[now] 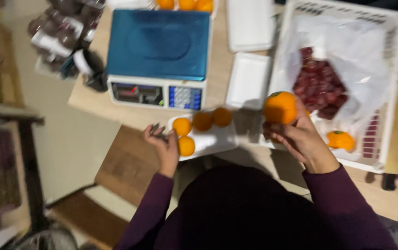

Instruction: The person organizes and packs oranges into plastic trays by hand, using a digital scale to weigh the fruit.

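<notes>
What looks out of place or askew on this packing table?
Little stands out. The white foam tray with four orange fruits overhangs the table edge near the left hand. The right hand holds another orange fruit. Nothing looks spilled.

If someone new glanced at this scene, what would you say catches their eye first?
The bright orange fruit gripped in the right hand stands out, just left of the white crate of dark red fruit. Four more oranges lie on a white tray beside the left hand, before the blue-topped scale.
</notes>
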